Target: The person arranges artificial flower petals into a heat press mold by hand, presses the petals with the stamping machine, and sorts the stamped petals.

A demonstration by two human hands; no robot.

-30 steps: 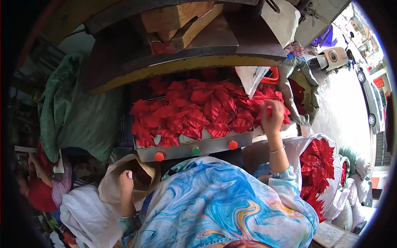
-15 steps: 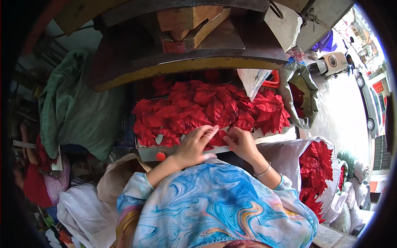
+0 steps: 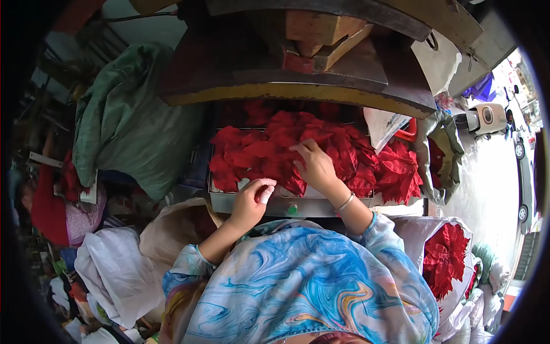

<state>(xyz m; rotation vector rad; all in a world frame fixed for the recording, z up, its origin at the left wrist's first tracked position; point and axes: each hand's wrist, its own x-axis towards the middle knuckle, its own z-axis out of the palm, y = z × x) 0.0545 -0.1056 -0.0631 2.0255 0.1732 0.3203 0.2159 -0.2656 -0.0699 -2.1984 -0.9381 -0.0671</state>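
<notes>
In the head view, red poinsettia petals [image 3: 252, 152] heap the metal tray [image 3: 321, 208]; the right hand [image 3: 317, 166], thumb and forefinger parted, is over them. The left hand [image 3: 250, 200] curls nearer, grip unclear. Petals look light, soft; pinch by edges.

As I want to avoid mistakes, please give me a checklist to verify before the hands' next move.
1. Right hand at the red petals: ok, over the pile.
2. Left hand off the green button: ok, apart from it.
3. Hands clear of the yellow-edged plate: ok, neither overlaps it in view.
4. Left fingers empty: cannot tell.
5. All petals inside the metal tray: not ok, some lie beyond its right end.
</notes>
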